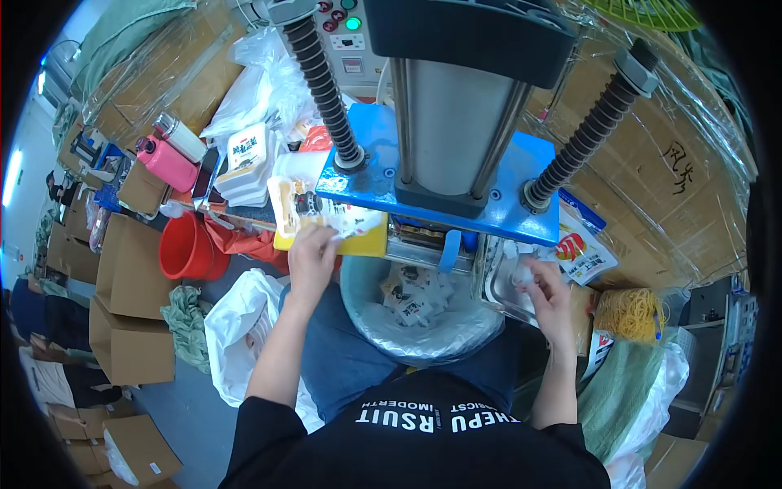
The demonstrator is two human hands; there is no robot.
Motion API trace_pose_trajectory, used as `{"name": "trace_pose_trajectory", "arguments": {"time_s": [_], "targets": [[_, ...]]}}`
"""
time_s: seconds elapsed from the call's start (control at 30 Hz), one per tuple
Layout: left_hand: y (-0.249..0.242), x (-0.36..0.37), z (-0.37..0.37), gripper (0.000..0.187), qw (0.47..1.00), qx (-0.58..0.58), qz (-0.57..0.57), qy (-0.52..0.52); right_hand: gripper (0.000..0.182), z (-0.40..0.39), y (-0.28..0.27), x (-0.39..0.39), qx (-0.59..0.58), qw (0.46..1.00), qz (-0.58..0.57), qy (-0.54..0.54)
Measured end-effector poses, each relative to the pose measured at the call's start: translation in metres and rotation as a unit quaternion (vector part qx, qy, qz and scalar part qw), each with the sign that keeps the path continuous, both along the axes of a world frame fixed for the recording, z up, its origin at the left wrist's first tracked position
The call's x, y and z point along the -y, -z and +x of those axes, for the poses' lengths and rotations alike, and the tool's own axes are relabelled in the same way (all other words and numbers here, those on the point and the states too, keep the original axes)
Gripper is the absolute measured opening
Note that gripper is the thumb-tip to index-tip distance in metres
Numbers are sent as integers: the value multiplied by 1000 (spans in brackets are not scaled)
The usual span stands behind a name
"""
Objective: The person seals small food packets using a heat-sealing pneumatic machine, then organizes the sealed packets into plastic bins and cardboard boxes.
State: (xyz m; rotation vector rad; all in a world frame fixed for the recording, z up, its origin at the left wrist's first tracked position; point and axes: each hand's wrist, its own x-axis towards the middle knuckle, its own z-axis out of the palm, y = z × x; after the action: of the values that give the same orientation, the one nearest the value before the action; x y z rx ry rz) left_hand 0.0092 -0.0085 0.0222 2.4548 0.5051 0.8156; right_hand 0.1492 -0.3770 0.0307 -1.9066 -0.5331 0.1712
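Observation:
My left hand (312,259) is closed in a pinch at the front of a yellow board (371,244), on a small whitish plastic piece (349,224). Printed white-and-yellow packaging (292,204) lies beside its fingers. Over a metal tray (498,297) on the right, my right hand (550,303) has thumb and fingers together around a small clear plastic piece (523,275). Between the hands stands a press with a blue plate (366,183), whose underside is mostly hidden. Below it, a bin lined with clear plastic (383,338) holds several small printed sachets (415,293).
At left are a stack of printed packs (244,167), a pink bottle (167,163), a red bucket (191,248) and cardboard boxes (134,269). At right sit a bundle of yellow rubber bands (627,316) and a large wrapped carton (652,163). Threaded spring posts (322,81) flank the press.

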Motion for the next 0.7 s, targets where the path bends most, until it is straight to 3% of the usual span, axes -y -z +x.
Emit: {"name": "trace_pose_trajectory", "arguments": {"time_s": [0.13, 0.17, 0.2, 0.27, 0.37, 0.43, 0.53, 0.57, 0.63, 0.7], "targets": [[-14, 55, -18, 17, 994, 7, -75, 83, 28, -33, -6, -17, -275, 942, 139, -130], [-16, 68, -18, 18, 990, -1, -84, 116, 26, -36, -9, -25, -291, 935, 144, -145], [-19, 81, -17, 19, 986, -18, -105, 129, 26, -34, -19, -32, -292, 936, 141, -138], [-24, 93, -17, 19, 978, -39, -136, 152, 23, -26, -51, -45, -102, 976, 24, -190], [-35, 100, -15, 16, 951, -86, -221, 200, 19, -20, -76, -62, -27, 969, -40, -243], [-34, 101, -18, 14, 928, -115, -279, 219, 19, -25, -63, -67, -42, 966, -42, -253], [-5, 108, -30, 18, 793, -160, -548, 214, 31, -46, -22, -70, -111, 972, 128, -162], [4, 113, -34, 18, 794, -162, -548, 211, 31, -48, -17, -71, -114, 971, 130, -164], [9, 123, -34, 17, 744, -138, -625, 190, 34, -50, -11, -71, -215, 956, 154, -124], [12, 122, -26, 17, 725, -90, -664, 160, 36, -44, -18, -67, -168, 976, 104, -95]]}}
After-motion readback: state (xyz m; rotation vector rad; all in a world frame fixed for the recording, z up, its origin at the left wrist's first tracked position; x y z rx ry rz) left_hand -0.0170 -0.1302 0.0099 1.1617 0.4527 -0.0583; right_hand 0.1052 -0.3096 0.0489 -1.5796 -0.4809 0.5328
